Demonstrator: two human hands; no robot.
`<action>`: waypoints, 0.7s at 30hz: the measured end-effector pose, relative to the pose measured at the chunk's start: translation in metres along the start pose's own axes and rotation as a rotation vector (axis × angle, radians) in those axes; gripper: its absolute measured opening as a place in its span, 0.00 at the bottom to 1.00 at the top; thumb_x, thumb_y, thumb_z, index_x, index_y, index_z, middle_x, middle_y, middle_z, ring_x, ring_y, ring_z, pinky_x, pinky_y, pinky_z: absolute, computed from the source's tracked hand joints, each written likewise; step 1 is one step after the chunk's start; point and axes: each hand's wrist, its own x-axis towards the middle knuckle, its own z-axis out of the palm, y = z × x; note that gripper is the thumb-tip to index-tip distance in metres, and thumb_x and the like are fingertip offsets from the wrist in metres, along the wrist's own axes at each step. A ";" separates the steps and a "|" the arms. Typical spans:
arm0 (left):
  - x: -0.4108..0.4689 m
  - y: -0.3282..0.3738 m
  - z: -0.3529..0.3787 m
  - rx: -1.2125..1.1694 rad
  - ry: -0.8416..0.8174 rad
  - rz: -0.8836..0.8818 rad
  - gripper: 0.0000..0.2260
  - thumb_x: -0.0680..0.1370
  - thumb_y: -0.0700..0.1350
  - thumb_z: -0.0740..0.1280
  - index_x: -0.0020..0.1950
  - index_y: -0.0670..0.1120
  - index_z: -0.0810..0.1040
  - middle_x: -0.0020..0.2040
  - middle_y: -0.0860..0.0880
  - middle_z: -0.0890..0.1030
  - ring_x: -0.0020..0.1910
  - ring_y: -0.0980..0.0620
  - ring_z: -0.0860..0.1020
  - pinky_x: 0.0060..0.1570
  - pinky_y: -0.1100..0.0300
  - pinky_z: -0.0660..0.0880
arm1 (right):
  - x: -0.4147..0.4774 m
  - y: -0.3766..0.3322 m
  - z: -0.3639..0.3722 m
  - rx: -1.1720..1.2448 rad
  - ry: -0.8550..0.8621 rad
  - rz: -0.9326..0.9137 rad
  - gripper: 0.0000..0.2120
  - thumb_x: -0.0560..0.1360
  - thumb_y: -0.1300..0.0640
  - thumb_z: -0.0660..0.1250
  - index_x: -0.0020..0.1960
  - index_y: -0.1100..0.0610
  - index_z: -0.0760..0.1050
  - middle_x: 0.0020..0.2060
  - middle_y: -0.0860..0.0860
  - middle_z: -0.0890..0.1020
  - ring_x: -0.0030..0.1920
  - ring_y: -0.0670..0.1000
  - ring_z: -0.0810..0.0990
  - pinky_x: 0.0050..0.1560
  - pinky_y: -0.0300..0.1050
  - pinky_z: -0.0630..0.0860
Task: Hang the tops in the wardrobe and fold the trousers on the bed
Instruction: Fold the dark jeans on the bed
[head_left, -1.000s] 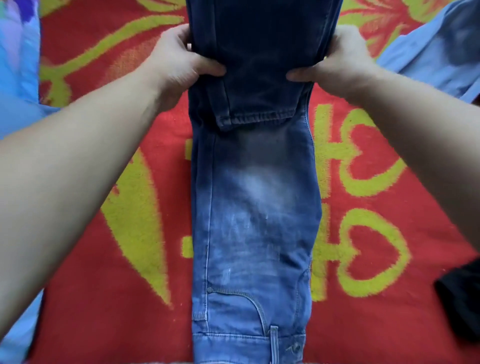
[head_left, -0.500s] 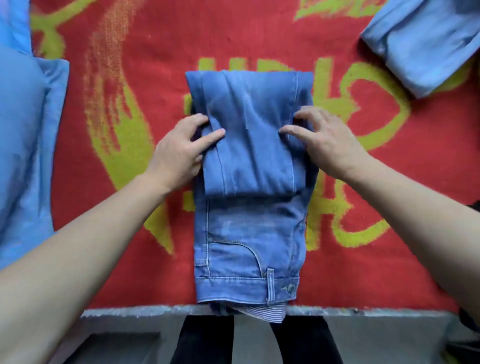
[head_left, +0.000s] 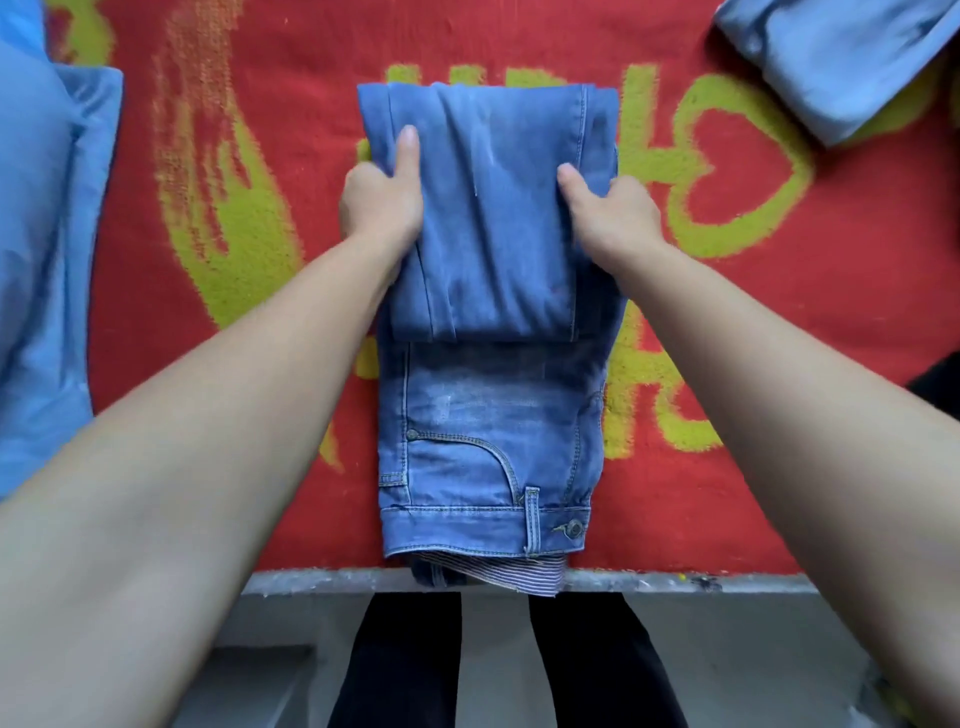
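jeans (head_left: 493, 426) lie in the middle of the red blanket (head_left: 779, 338), waistband towards the person and just at the bed edge (head_left: 311, 582), with a striped lining showing below the band. the leg part is doubled back over the seat part, so the layers beneath and the leg ends are covered and cannot be checked. left hand (head_left: 382, 202) grips the left side of the doubled-over part: thumb flat on top of the cloth, the other fingers tucked under the fold and out of sight. right hand (head_left: 610, 213) grips the right side the same way, thumb on top, fingers hidden beneath the denim. both forearms run in from the lower corners and cover parts of the blanket. the yellow-green pattern on the blanket is partly covered by the jeans and arms and cannot be read. a blue pillow (head_left: 41, 234) lies at the left, cut off by the frame. a light blue folded garment (head_left: 831, 62) lies at the top right, well apart from the jeans, also cut off; its kind cannot be told. a dark item (head_left: 935, 379) at the right edge is mostly out of frame and cannot be made out. below the bed edge, black trouser legs (head_left: 405, 660) stand on a grey floor (head_left: 727, 649).
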 end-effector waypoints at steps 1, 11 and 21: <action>0.001 0.000 0.004 0.112 0.045 0.097 0.27 0.81 0.64 0.56 0.58 0.42 0.80 0.57 0.44 0.83 0.58 0.42 0.79 0.57 0.53 0.74 | 0.001 -0.001 0.005 -0.043 0.033 -0.026 0.28 0.78 0.33 0.58 0.60 0.57 0.76 0.58 0.54 0.80 0.60 0.59 0.78 0.52 0.48 0.71; 0.017 -0.021 0.037 0.113 0.278 0.131 0.23 0.85 0.56 0.53 0.58 0.38 0.75 0.58 0.37 0.80 0.59 0.36 0.76 0.52 0.50 0.63 | 0.011 0.020 0.039 -0.186 0.375 -0.285 0.20 0.85 0.46 0.54 0.59 0.65 0.70 0.55 0.64 0.79 0.56 0.66 0.76 0.45 0.54 0.59; 0.052 -0.028 0.017 0.715 -0.072 0.620 0.27 0.82 0.64 0.43 0.80 0.59 0.45 0.82 0.47 0.43 0.80 0.46 0.44 0.75 0.36 0.46 | 0.048 0.026 0.007 -0.792 0.140 -0.618 0.30 0.82 0.36 0.46 0.81 0.42 0.44 0.81 0.57 0.45 0.80 0.64 0.47 0.78 0.64 0.48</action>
